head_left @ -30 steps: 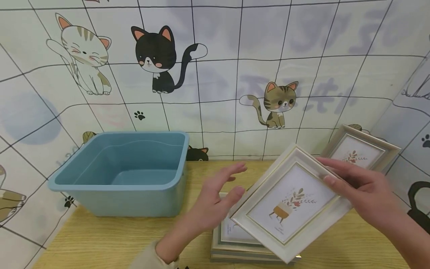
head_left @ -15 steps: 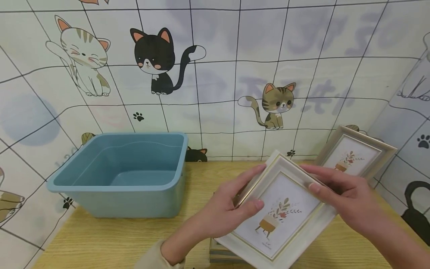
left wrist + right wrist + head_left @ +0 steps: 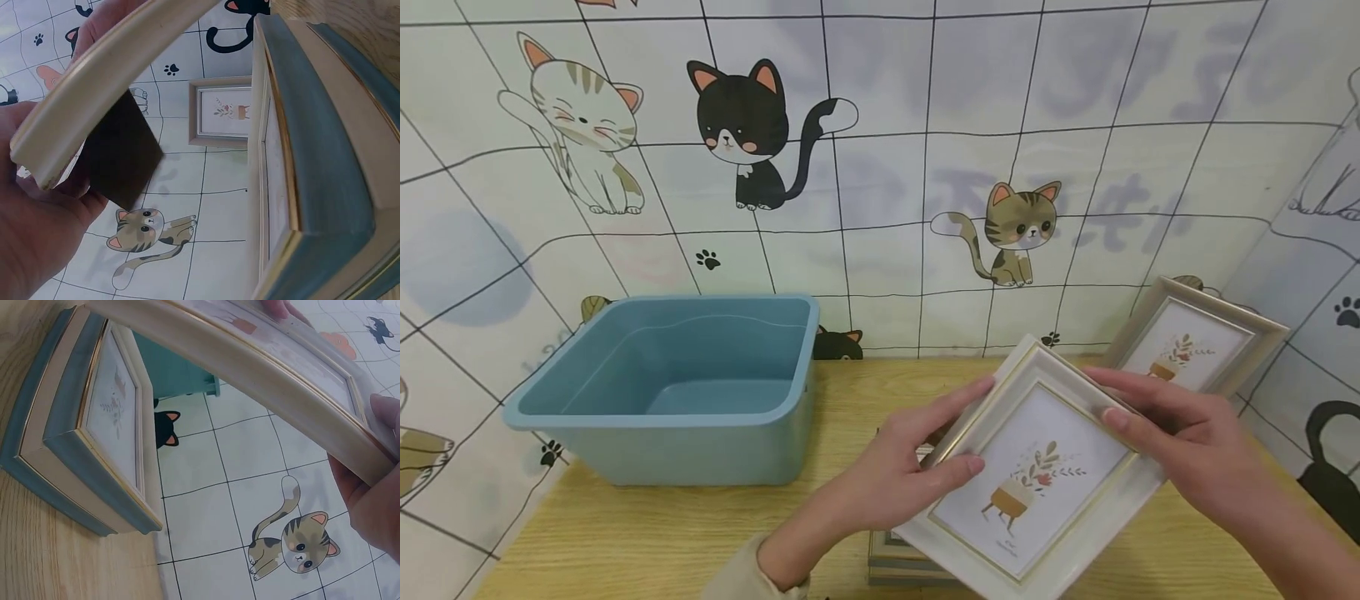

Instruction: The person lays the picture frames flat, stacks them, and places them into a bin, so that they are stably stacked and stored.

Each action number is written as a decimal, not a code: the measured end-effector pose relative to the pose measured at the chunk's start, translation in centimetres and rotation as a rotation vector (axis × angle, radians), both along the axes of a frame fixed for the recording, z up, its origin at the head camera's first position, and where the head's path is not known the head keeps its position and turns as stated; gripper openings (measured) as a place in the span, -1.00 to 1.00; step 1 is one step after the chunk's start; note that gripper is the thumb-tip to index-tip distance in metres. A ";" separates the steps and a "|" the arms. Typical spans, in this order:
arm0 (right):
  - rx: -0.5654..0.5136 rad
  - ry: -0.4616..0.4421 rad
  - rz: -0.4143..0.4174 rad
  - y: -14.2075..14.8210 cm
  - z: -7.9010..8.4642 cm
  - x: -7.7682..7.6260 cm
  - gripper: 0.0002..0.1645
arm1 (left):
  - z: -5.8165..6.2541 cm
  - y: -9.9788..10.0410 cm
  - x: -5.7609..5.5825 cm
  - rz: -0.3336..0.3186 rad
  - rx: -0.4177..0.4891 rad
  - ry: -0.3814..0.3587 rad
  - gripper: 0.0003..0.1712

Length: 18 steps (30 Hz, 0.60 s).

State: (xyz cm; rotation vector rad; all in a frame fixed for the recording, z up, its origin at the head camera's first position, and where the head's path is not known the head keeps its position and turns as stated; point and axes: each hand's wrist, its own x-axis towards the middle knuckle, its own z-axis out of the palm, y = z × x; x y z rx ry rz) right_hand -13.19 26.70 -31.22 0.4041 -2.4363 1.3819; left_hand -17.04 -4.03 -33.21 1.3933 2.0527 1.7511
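A cream picture frame (image 3: pixel 1037 492) with a thin gold inner line and a flower-pot print is held tilted between both hands. My left hand (image 3: pixel 902 471) grips its left edge, thumb on the front and fingers behind. On the upper right edge my right hand (image 3: pixel 1180 433) pinches it the same way. A dark flap (image 3: pixel 125 153) juts from its back in the left wrist view. Under it lies a stack of several picture frames (image 3: pixel 81 425) with blue-grey and cream sides, mostly hidden by the held one in the head view.
To the left stands a blue plastic tub (image 3: pixel 662 450) with nothing in it. A beige picture frame (image 3: pixel 1195 333) is propped at the back right, near the wall (image 3: pixel 880 167) printed with cartoon cats. Everything stands on a wood-grain table (image 3: pixel 647 533).
My left hand has come in from beside the picture frame and taken hold of its left edge. The frame has shifted down and slightly left, then a little back right.
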 end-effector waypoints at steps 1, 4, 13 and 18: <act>-0.003 -0.002 -0.006 0.0 0.0 0.0 -0.39 | -0.1 -0.1 -0.1 -0.002 0.004 -0.006 -0.22; -0.015 -0.012 -0.032 0.2 -0.1 -0.2 -0.39 | -0.6 -0.4 -0.3 0.009 0.005 -0.040 -0.24; -0.356 -0.157 -0.031 0.4 -1.1 -0.6 -0.44 | -1.7 -1.6 -1.0 0.174 0.013 -0.089 -0.40; -0.419 -0.236 -0.091 -0.5 -2.1 -0.3 -0.43 | -1.4 -1.9 -1.8 0.321 0.014 -0.103 -0.54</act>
